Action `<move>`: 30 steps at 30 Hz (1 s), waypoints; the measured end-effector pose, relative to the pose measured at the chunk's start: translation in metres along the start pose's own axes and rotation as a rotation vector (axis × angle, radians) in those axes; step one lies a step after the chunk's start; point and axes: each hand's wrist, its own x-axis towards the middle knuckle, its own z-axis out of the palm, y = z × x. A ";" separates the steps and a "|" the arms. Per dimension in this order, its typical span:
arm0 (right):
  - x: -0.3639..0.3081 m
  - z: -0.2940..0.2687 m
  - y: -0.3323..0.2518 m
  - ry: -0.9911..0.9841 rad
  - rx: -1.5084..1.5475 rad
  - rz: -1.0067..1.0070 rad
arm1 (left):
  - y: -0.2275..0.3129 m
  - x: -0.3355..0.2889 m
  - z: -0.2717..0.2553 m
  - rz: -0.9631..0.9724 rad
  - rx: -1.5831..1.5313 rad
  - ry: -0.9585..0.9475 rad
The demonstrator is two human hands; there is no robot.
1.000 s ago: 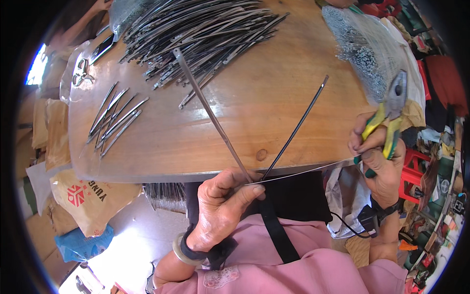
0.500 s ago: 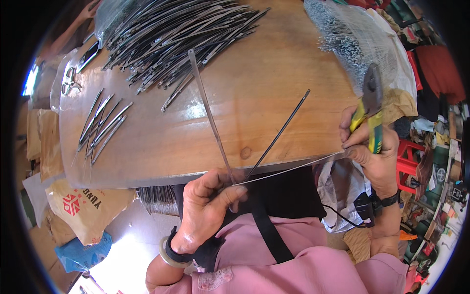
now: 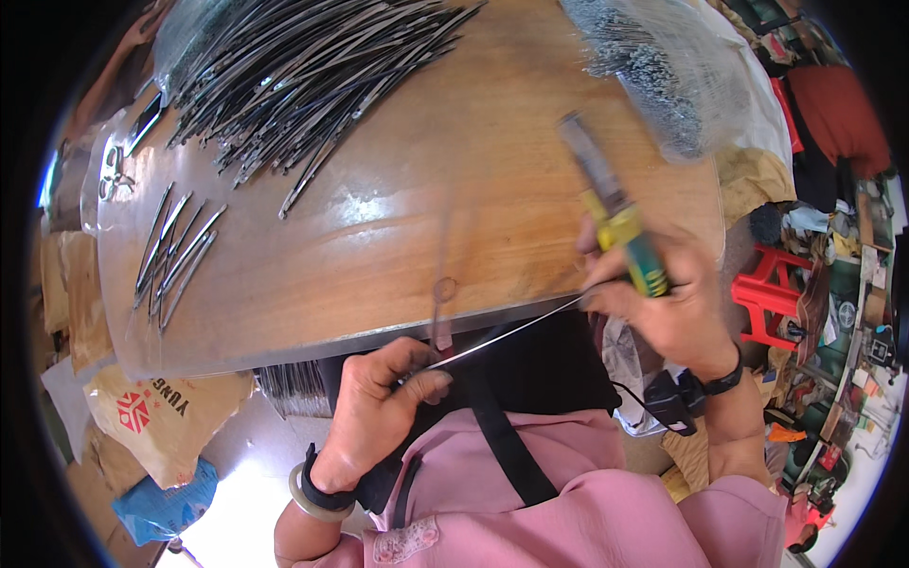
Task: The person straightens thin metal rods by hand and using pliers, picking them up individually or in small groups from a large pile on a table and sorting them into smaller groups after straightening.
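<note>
Near the table's front edge, my left hand [image 3: 383, 398] is closed, its thumb and fingers pinching one end of a thin pale wire [image 3: 507, 336]. A thin strip [image 3: 440, 260], smeared by motion, rises from beside its fingertips; how it meets the wire is unclear. To the right, my right hand [image 3: 668, 303] pinches the wire's other end between thumb and finger. That same hand holds pliers [image 3: 615, 213] with yellow-green handles, jaws pointing up and away, blurred. The wire slants upward from left hand to right.
A big pile of dark metal strips [image 3: 303, 85] covers the table's [image 3: 511, 218] far left. Several loose strips [image 3: 175, 251] lie nearer, by scissors [image 3: 115, 175] and a phone [image 3: 147, 123]. Bagged wires [image 3: 653, 85] lie far right. A red stool [image 3: 767, 293] stands beyond the right arm.
My right hand has moved left, toward the left hand, and the pliers have tilted left. The span of wire between my hands is shorter. The strips at my left hand have blurred; the view has shifted.
</note>
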 end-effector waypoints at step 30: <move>-0.010 0.020 -0.003 -0.216 -0.002 0.022 | -0.004 -0.006 0.014 -0.140 -0.251 -0.113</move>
